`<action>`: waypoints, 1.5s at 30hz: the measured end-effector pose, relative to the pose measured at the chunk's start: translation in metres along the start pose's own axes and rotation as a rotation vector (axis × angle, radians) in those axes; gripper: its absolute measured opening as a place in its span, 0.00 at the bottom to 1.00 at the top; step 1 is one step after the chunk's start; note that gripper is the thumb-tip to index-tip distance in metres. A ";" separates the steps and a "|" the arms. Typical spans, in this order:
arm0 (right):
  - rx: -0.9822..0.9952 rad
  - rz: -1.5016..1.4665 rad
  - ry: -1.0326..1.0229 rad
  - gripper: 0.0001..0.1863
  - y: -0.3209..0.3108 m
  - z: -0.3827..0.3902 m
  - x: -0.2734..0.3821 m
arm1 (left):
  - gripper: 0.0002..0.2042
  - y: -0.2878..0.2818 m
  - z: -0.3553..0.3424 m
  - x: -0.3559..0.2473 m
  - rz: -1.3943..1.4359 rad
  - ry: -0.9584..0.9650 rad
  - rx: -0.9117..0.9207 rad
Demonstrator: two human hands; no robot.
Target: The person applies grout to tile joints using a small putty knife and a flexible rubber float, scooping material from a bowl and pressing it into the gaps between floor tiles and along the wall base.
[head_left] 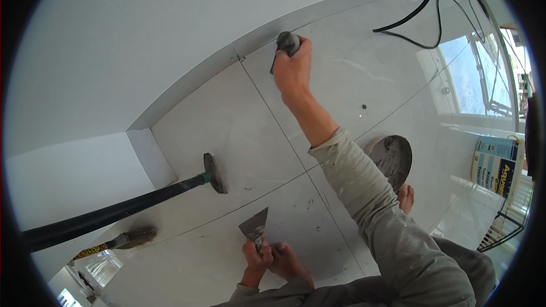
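Observation:
My right hand (294, 71) reaches forward over the tile floor, close to the grey baseboard. Its fingers are wrapped around a dark grey, rounded hand tool (288, 43) with a thin dark edge; its exact kind is hard to make out. Close to my body, my left hand (256, 258) grips a putty knife (255, 224), its flat triangular blade pointing forward. Beside that hand is a bare foot (289, 262). A round tub (405, 156) with grey paste smeared inside stands by my right forearm, next to my other bare foot (405, 198).
Dark joints divide the glossy light tiles (227, 102). On the left lie a black vacuum hose (125, 204) with a floor nozzle (215, 173) and a brush (133, 239). A black cable (412, 20) loops at the far right. A labelled bucket (495, 165) stands at right.

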State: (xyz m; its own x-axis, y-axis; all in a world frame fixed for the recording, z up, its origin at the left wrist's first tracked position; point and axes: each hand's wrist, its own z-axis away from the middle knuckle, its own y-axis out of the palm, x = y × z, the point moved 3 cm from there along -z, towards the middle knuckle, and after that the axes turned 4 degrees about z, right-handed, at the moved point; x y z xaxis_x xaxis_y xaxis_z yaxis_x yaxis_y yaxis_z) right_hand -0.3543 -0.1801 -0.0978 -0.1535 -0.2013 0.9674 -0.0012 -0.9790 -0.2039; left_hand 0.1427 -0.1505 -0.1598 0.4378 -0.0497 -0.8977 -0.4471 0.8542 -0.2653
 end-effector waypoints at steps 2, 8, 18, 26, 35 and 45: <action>-0.155 0.188 -0.040 0.22 -0.045 -0.066 0.012 | 0.12 0.002 -0.004 -0.007 0.011 0.032 0.000; -0.294 0.370 0.283 0.26 -0.017 -0.089 0.018 | 0.12 0.002 -0.004 -0.007 -0.001 0.055 -0.020; 0.364 0.019 0.160 0.31 0.050 0.071 -0.014 | 0.13 0.002 -0.011 -0.014 -0.017 0.219 -0.020; -0.388 0.441 -0.211 0.22 -0.084 -0.102 0.017 | 0.11 0.002 -0.013 -0.024 -0.009 0.128 -0.004; -0.155 0.632 -0.394 0.26 0.013 0.020 -0.003 | 0.10 0.004 -0.005 -0.015 0.002 0.063 -0.017; 0.623 0.071 -0.019 0.12 0.017 0.084 0.006 | 0.13 0.001 -0.031 -0.052 0.115 0.043 0.032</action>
State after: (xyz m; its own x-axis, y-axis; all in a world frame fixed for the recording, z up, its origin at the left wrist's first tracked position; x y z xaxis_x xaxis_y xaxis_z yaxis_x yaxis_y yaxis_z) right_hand -0.2720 -0.2005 -0.0825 -0.1148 -0.2620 0.9582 0.5856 -0.7970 -0.1478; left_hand 0.0953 -0.1635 -0.1241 0.3512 0.0278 -0.9359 -0.4666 0.8718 -0.1492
